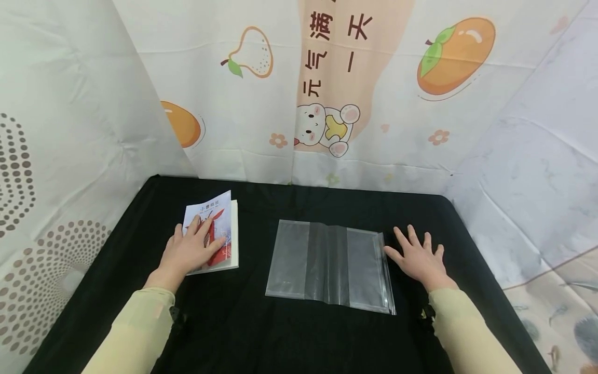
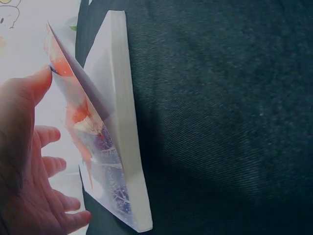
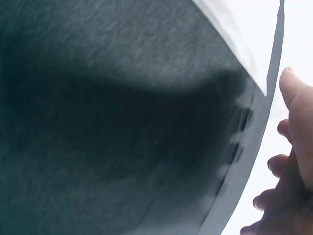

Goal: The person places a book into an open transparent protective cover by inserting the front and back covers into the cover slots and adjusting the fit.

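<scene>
Visibly, left hand point(image 1: 191, 248) is overlapping the book point(image 1: 223, 224), fingers spread, contact unclear; book lying toward ten o'clock from the clear sleeve point(image 1: 329, 267). Right hand point(image 1: 420, 261) is sitting at its three o'clock, wide-fingered, grasping nothing. Front cover point(image 2: 100, 152) is gaping, likely bendy; page block point(image 2: 131, 147) promising firmer hold. Sleeve's looking light, slippery: best pinched edgewise.

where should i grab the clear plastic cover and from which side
Probably pinch the clear plastic cover by its right edge, coming from the right with the right hand, which is beside that edge. The cover lies spread flat on the black cloth, so its middle offers little to grasp, while the right edge looks layered.
</scene>
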`<state>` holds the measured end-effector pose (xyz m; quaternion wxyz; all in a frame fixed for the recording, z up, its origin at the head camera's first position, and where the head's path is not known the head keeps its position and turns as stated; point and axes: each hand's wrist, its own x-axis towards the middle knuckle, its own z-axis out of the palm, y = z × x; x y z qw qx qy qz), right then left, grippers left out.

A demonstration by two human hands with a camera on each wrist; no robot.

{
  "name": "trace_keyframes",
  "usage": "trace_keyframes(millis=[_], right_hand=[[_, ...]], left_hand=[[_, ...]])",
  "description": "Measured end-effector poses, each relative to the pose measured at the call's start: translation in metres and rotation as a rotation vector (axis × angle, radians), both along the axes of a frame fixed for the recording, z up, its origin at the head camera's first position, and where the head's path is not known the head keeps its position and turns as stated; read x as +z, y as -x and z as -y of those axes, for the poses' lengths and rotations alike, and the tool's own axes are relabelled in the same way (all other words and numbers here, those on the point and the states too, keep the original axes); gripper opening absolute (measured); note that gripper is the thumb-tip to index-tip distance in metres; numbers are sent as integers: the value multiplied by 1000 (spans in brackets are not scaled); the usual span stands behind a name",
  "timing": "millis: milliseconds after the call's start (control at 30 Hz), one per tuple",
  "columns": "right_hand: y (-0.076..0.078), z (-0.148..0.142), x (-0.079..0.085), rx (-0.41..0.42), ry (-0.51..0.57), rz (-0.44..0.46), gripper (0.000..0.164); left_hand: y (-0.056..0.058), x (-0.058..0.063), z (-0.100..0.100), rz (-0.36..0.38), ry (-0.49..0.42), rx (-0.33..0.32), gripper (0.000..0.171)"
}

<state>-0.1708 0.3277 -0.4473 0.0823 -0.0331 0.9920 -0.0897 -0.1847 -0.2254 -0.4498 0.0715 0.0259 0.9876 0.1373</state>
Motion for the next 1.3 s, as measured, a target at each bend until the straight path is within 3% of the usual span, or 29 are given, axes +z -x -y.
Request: trace_keyframes(millis=[667, 1000, 1167, 1300], right_hand=[[-6, -18, -16, -5, 6, 63, 81], [-7, -18, -18, 0, 0, 70, 81], [-8, -19, -20, -3, 7, 77, 81], [-7, -21, -22, -2, 10, 82, 81]], left_hand=[[-10, -10, -2, 33, 13, 58, 99], [-8, -14, -3, 33, 29, 80, 101], [-5, -13, -4, 23, 1, 127, 104], [-2, -9, -6, 54, -58, 211, 113]])
